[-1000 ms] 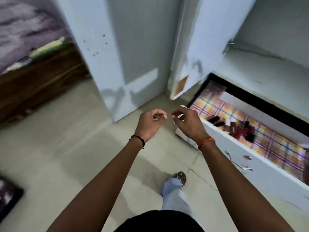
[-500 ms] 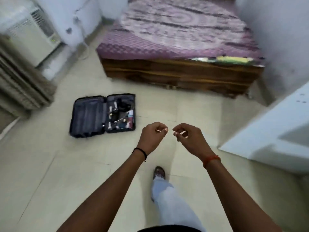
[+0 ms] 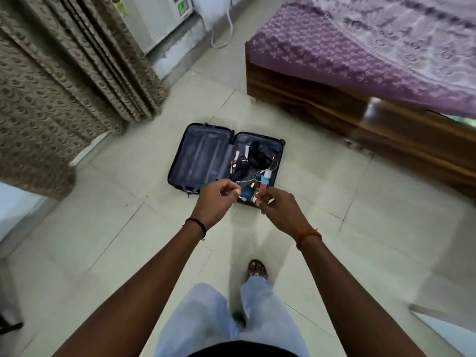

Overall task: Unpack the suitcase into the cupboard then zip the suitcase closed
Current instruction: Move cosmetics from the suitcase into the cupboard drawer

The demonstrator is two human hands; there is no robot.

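Suitcase (image 3: 226,161) lies open on the floor (image 3: 128,228). Above its near edge, left hand (image 3: 215,202) and right hand (image 3: 279,210) hang loosely curled, holding nothing.

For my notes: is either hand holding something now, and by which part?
It cannot be told: left hand and right hand are curled, with nothing clearly visible inside.

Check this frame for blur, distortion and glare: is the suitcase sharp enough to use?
Head view: the open suitcase at centre is fairly sharp; the bed and the curtain smear with motion blur toward the edges; wide-angle bending curves the floor tile lines; soft daylight, no harsh glare.
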